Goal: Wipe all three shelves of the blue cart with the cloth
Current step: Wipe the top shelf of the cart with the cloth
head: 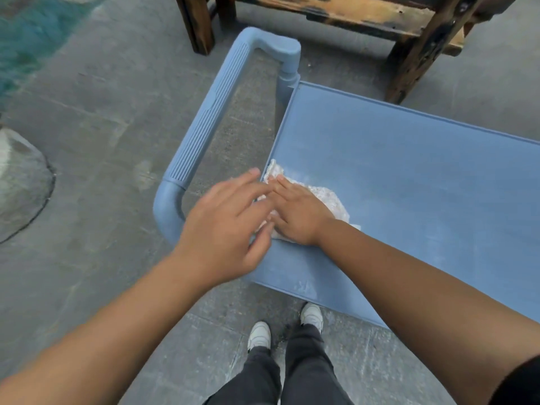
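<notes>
Flat, right hand pressed cloth onto top shelf of cart. Left hand, fingers spread and holding nothing, just beside it; handle beyond.

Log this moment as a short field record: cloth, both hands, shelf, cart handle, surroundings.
cloth: white cloth, crumpled, on the top shelf near the handle-side edge
right hand: right hand flat on the cloth, fingers straight, pressing it down
left hand: left hand beside the right, fingers spread, blurred; contact with the cloth unclear
shelf: top shelf of the blue cart, pale streaks showing
handle: cart handle, ribbed, untouched
surroundings: wooden bench beyond the cart, concrete floor
</notes>
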